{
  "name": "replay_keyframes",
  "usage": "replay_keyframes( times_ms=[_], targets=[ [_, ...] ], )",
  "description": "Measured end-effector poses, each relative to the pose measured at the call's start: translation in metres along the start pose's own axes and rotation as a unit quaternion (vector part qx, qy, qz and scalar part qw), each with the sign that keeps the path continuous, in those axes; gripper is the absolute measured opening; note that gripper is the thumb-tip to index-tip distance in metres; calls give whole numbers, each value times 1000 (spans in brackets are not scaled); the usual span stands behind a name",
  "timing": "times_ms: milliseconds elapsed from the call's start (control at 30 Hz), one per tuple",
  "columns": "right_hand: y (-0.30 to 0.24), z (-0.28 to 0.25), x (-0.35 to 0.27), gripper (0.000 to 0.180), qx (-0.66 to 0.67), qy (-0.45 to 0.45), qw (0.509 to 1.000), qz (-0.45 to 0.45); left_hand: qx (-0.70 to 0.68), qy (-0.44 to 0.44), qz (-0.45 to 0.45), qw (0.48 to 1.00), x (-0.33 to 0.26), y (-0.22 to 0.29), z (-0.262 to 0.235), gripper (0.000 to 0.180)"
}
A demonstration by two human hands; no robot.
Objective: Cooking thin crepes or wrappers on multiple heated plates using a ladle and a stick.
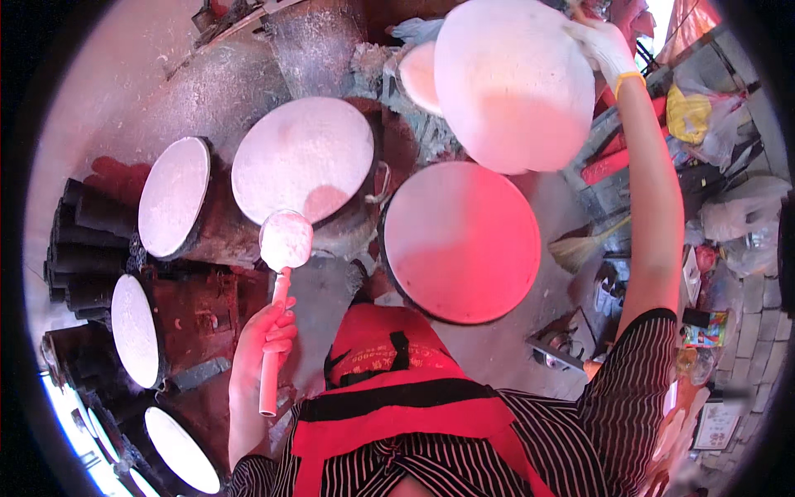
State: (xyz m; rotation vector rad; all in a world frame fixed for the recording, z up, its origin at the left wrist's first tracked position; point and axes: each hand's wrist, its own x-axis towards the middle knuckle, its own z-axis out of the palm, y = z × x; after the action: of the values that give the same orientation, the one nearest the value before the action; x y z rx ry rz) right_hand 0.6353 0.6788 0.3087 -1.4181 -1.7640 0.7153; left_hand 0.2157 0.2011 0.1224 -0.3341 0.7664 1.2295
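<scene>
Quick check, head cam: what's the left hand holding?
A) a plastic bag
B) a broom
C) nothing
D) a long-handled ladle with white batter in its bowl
D: the left hand is closed around the pale handle of a ladle, whose round bowl of white batter sits at the edge of a white-coated round griddle; the right hand lifts a thin white sheet up high.
</scene>
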Motion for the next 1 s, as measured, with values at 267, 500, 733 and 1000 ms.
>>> replay_keyframes(
  times_ms=[267,500,733,1000],
  targets=[
    [198,124,64,14,366,268,872,184,140,21,8,990,84,108,50,22],
    [295,283,31,16,341,402,777,343,207,51,17,977,132,170,100,23],
    [340,298,38,25,314,472,768,297,251,46,40,966,136,171,113,24],
    [223,172,-149,45,439,150,841,279,339,-9,13,941,105,88,126,22]
  ],
)
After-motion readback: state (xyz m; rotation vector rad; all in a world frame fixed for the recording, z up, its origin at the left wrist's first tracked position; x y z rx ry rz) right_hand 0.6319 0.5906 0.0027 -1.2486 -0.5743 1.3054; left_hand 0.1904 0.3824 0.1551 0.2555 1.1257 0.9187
